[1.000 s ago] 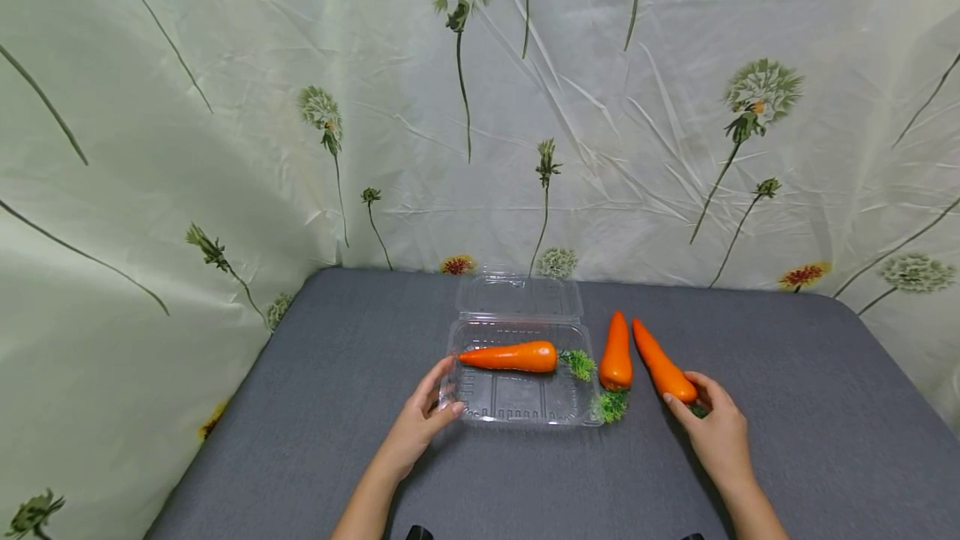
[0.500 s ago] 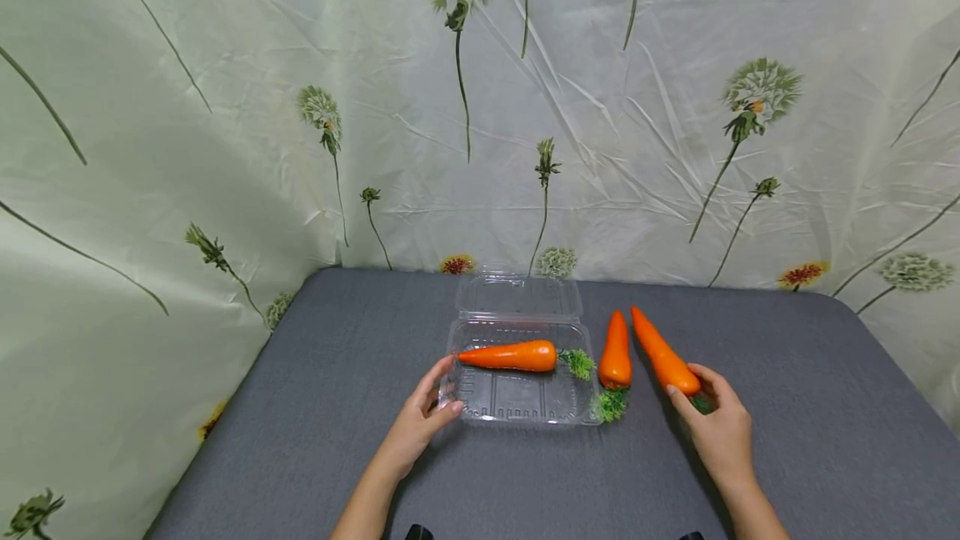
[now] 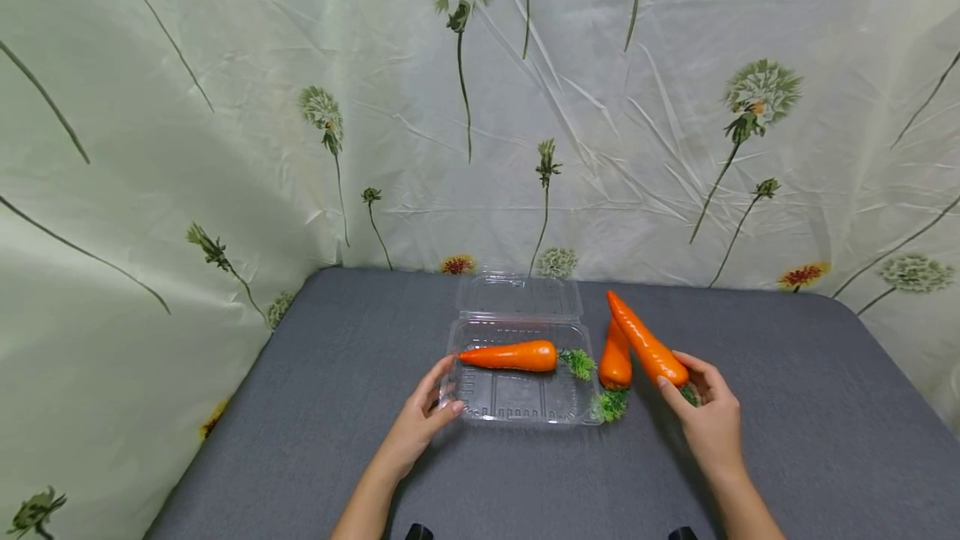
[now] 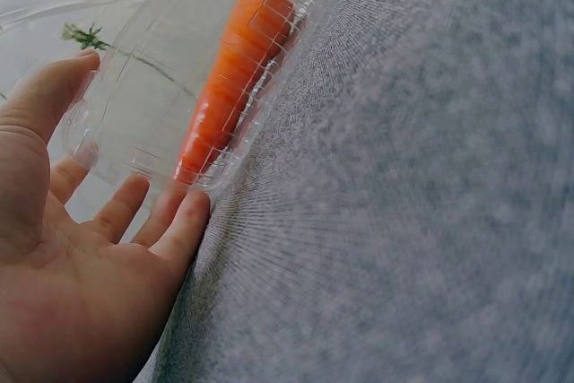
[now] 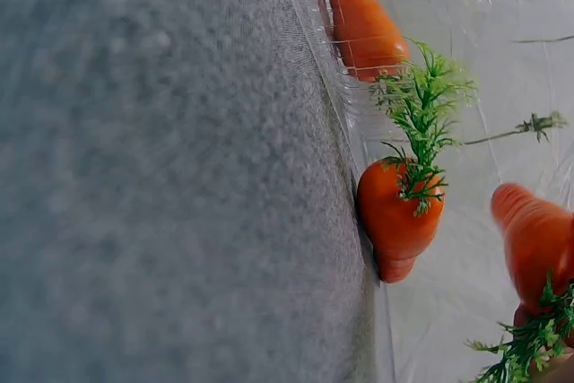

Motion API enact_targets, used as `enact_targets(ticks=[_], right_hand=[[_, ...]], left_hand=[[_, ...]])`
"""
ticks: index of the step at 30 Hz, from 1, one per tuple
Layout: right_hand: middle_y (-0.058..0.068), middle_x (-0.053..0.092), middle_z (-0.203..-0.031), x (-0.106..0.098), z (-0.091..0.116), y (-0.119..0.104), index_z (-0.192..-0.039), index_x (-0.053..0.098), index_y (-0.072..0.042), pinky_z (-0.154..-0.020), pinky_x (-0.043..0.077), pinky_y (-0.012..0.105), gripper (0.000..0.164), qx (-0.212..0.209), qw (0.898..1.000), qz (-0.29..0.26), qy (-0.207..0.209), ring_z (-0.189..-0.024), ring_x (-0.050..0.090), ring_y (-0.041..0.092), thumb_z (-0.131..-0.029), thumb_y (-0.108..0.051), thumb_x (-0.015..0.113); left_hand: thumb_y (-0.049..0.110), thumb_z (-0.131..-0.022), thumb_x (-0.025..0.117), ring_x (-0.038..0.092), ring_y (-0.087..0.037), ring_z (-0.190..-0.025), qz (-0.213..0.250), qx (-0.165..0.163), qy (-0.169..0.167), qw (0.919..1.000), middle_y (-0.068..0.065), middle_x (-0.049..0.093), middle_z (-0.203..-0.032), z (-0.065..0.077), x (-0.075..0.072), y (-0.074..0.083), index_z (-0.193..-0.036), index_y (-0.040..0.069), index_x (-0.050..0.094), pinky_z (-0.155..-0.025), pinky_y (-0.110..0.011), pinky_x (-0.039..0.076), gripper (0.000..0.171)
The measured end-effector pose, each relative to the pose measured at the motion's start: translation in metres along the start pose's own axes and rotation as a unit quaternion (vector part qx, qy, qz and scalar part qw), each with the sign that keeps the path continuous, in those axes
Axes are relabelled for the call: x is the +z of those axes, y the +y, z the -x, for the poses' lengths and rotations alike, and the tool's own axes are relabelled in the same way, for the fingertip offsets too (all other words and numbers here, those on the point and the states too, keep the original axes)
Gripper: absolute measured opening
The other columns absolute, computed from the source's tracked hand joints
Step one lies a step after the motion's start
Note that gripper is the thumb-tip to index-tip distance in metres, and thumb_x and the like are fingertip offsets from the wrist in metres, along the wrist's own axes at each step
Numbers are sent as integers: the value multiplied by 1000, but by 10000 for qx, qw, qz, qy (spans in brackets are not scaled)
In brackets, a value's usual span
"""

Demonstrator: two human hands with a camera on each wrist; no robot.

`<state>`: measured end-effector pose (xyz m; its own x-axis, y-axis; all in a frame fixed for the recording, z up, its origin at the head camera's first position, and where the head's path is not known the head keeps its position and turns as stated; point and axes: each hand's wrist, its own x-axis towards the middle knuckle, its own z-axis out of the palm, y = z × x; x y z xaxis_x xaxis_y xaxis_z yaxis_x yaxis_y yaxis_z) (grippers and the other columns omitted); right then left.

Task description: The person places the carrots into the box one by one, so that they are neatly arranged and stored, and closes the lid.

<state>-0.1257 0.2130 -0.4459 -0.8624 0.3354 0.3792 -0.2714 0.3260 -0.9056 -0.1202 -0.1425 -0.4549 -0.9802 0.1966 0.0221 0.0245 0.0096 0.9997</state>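
A clear plastic clamshell box (image 3: pixel 517 400) lies open on the table, its lid (image 3: pixel 517 298) folded to the back. One orange carrot (image 3: pixel 513 356) with a green leafy top lies across it, tip to the left. My left hand (image 3: pixel 422 419) holds the box's left side, thumb near the front corner; the left wrist view shows the fingers (image 4: pixel 184 221) against its end. Raised above the cloth, a second carrot (image 3: pixel 643 342) is gripped by my right hand (image 3: pixel 712 419) near its leafy end. Its tip points back-left, overlapping a third carrot (image 3: pixel 615 367) beside the box.
Grey cloth (image 3: pixel 525 482) covers the table. A pale curtain (image 3: pixel 247 107) printed with dandelions hangs behind it and along the left. The third carrot's leafy top (image 3: pixel 611 405) touches or overlaps the box's right edge; I cannot tell which.
The right hand has lifted its carrot off the table and moved it up and to the left. My left hand, the box and the other carrots have stayed put.
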Motion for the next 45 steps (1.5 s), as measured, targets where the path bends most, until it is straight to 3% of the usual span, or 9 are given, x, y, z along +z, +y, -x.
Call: enact_targets(ticks=[7, 16, 21, 29, 35, 40, 45], right_hand=[[2, 58, -107, 9, -2, -8, -115, 54, 7, -78, 40, 14, 44, -442, 9976, -357, -406, -94, 53, 8, -73, 15, 64], [7, 55, -113, 29, -8, -24, -115, 50, 10, -84, 39, 17, 44, -627, 9905, -962, -762, -102, 52, 11, -74, 18, 61], [8, 53, -115, 43, -9, -36, -116, 50, 10, -84, 39, 17, 42, -770, 9838, -1300, -963, -103, 51, 12, -76, 15, 61], [11, 53, -118, 67, -13, -48, -115, 47, 13, -88, 38, 22, 40, -1045, 9666, -1843, -1440, -107, 50, 16, -76, 15, 60], [19, 51, -117, 87, -15, -56, -113, 48, 13, -87, 40, 22, 39, -1295, 9552, -2144, -1575, -104, 51, 18, -76, 17, 59], [17, 53, -115, 101, -21, -55, -111, 47, 14, -87, 40, 23, 37, -1023, 9498, -2407, -1716, -103, 52, 18, -76, 16, 59], [10, 55, -112, 107, -28, -43, -111, 47, 13, -86, 41, 24, 36, -591, 9491, -2525, -1786, -101, 52, 19, -77, 13, 60]], left_hand=[[7, -83, 63, 33, -36, -123, -113, 37, 45, 9999, -13, 25, -143, -6, -5, -20, -140, 17, 32, -91, -40, 37, 65], [12, -83, 64, 33, -34, -123, -183, 4, 15, 9998, -10, 24, -144, -6, -6, -22, -140, 21, 31, -92, -43, 36, 66], [9, -83, 64, 33, -35, -123, -94, 42, 27, 9999, -12, 24, -144, -6, -6, -22, -139, 18, 32, -91, -42, 36, 66], [2, -84, 61, 31, -38, -123, -20, -23, -7, 10000, -16, 23, -144, -3, -3, -9, -140, 12, 30, -91, -41, 36, 65], [1, -84, 61, 30, -38, -124, 71, 11, -108, 9999, -17, 22, -144, 0, -1, 1, -141, 8, 27, -89, -29, 37, 67], [1, -83, 61, 31, -36, -124, 207, 44, -91, 9997, -15, 24, -143, 0, -3, -3, -140, 12, 30, -88, -26, 37, 66], [-2, -83, 60, 29, -40, -123, 224, 85, -139, 9996, -19, 22, -143, -1, -2, -1, -140, 7, 27, -87, -22, 37, 66]])
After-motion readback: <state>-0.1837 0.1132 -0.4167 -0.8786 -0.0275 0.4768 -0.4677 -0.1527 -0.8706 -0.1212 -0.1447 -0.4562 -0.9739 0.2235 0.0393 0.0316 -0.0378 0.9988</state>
